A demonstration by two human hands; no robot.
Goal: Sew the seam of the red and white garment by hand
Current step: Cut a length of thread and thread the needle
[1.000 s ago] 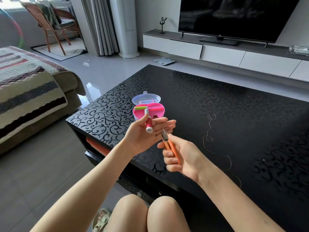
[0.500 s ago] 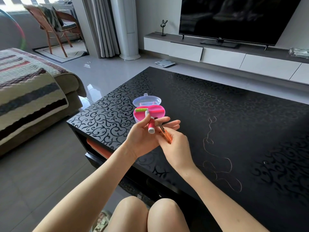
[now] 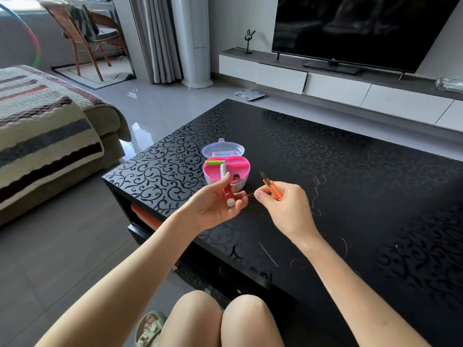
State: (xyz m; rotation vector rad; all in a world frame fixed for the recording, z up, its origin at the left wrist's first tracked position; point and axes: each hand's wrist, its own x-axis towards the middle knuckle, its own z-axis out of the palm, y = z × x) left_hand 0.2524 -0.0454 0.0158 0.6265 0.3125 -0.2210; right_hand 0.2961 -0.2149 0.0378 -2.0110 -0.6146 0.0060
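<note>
My left hand [image 3: 215, 205] holds a red thread spool with white ends [image 3: 226, 190] upright between thumb and fingers. My right hand [image 3: 283, 206] grips orange thread snips [image 3: 271, 187] and pinches the end of the red thread [image 3: 250, 194] coming off the spool. A pink heart-shaped sewing box [image 3: 231, 170] with a clear lid stands open on the black table [image 3: 350, 176], just behind my hands; a green spool [image 3: 214, 163] lies in it. A needle [image 3: 268, 254] lies on the table near its front edge. No red and white garment is in view.
Loose thread pieces [image 3: 317, 194] lie on the table right of my hands. A sofa with a striped blanket [image 3: 42, 126] is on the left. A TV [image 3: 350, 28] on a low white cabinet stands behind the table. My knees [image 3: 220, 319] are below the table's edge.
My right hand moved in to the spool, then drew away to the right with the thread end pinched. The snips stayed in that hand and the left hand kept the spool.
</note>
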